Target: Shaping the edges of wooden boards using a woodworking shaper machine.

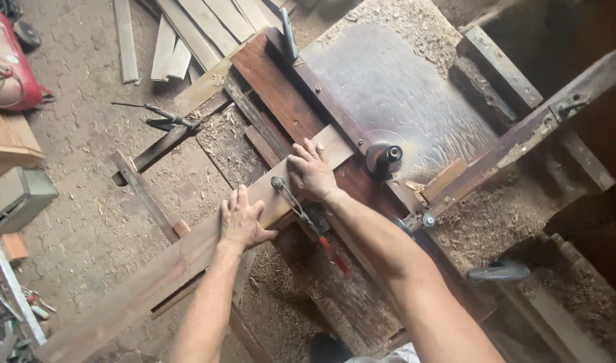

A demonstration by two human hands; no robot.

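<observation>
The long wooden board [180, 259] lies diagonally across the near edge of the counter [402, 87], running from the lower left of the view up to its far end just beside the saw spindle [384, 158]. The board rests flat on the reddish-brown rail [274, 84] of the counter.

The left hand [242, 218] lies palm down on the top face of the board, on the side away from the spindle. Its grip is flat and spread; the fingers press on the surface and close around nothing.

The right hand [311, 171] lies palm down on the same board, between the left hand and the spindle. Its grip is likewise open and flat, fingers extended toward the far end of the board, holding nothing in a closed grasp.

A metal wrench [289, 195] lies beside the board, between the two hands, just at the right wrist. A red-handled tool [335, 257] lies below the right forearm, nearer the person than the spindle.

The grey plate of the counter, beyond the spindle, carries sawdust. A dark fence bar [523, 134] crosses the counter to the right of the spindle.

Loose planks [187, 33] lie on the floor [79, 134] to the upper left of the spindle. A red tank [5, 60] stands at the far left edge of the view.
</observation>
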